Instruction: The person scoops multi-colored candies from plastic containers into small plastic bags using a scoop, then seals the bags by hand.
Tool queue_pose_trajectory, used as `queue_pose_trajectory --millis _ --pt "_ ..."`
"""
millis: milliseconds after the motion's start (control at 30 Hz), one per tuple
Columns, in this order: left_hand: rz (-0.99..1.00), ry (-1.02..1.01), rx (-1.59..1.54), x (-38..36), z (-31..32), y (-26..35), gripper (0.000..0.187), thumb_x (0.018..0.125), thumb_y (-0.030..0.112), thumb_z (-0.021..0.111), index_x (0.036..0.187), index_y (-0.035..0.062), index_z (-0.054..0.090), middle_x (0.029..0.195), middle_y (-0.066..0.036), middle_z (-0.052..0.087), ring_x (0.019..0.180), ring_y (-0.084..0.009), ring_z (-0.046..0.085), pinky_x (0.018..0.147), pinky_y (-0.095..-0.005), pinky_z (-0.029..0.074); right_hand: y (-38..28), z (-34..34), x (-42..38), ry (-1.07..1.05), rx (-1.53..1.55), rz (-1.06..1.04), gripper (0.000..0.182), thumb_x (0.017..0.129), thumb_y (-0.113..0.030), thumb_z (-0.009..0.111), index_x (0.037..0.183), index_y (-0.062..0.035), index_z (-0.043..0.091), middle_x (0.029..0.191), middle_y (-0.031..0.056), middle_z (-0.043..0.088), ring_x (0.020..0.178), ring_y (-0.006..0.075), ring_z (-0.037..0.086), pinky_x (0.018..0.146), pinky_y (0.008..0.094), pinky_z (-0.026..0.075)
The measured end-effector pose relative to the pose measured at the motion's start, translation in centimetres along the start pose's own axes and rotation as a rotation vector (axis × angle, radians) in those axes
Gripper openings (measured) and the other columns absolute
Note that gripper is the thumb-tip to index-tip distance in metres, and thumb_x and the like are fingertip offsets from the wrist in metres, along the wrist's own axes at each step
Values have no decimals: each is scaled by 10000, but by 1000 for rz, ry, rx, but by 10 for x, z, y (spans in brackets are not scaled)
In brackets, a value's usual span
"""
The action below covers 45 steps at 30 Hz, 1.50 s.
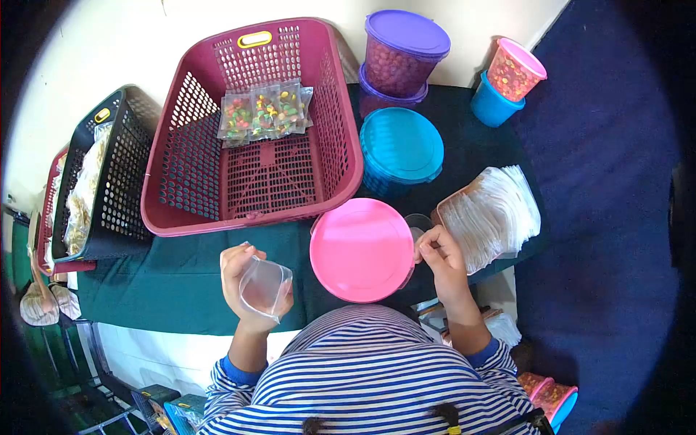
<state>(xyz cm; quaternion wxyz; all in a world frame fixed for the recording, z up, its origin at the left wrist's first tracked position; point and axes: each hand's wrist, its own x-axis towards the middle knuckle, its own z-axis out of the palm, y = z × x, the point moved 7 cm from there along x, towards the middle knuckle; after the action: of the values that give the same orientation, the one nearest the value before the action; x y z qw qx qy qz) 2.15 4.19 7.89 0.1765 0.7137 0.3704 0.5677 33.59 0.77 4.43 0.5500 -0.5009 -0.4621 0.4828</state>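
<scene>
My left hand (243, 283) is closed around a small clear plastic bag (265, 285), held with its mouth spread apart in front of the maroon basket. The bag looks empty. My right hand (444, 262) is at the right edge of a round pink lid (361, 250), thumb and fingers pinched together. What they pinch, if anything, is too small or hidden to make out. A clear round rim (418, 222) shows just behind those fingers. To the right of that hand lies a thick stack of clear plastic bags (489, 217).
The maroon basket (341, 130) holds several filled candy packets (264, 111). Behind stand a blue-lidded tub (402, 145), a purple-lidded tub (407, 35) and a pink-lidded tub (513, 71) on a blue one. A black basket (125, 174) with packets stands left.
</scene>
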Motion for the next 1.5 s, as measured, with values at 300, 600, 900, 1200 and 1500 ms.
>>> queue_pose_trajectory --millis 300,600,900,1200,1500 --pt "5 -7 -13 -3 -1 2 707 754 302 791 1318 50 447 1128 -100 465 973 -177 501 818 -298 450 -3 4 -8 12 23 -29 101 985 -121 558 916 -51 534 828 2 542 788 72 522 750 233 423" --pt "14 18 -14 -2 -5 8 682 743 275 789 1297 44 465 1089 -103 481 923 -186 512 804 -300 450 -3 7 -15 12 -37 -40 91 974 -91 555 904 -38 532 833 11 519 780 80 524 741 243 431" --pt "31 27 4 -7 -8 9 673 743 246 783 1300 46 462 1079 -98 478 922 -183 504 764 -290 443 -7 10 -12 -10 -73 -39 91 981 -99 548 905 -49 541 826 1 547 779 72 525 748 235 426" --pt "-11 82 -4 -2 -9 8 659 698 231 799 1250 40 495 1032 -114 507 895 -211 530 790 -329 458 -6 8 -9 -27 -64 -15 91 985 -107 543 916 -47 537 819 3 550 776 66 518 750 228 423" --pt "-7 91 -24 -2 -1 9 653 649 228 819 1201 27 535 1031 -137 533 860 -239 559 769 -352 473 -5 2 -13 -11 -37 -67 76 981 -95 551 927 -47 531 824 7 540 768 72 521 730 234 434"
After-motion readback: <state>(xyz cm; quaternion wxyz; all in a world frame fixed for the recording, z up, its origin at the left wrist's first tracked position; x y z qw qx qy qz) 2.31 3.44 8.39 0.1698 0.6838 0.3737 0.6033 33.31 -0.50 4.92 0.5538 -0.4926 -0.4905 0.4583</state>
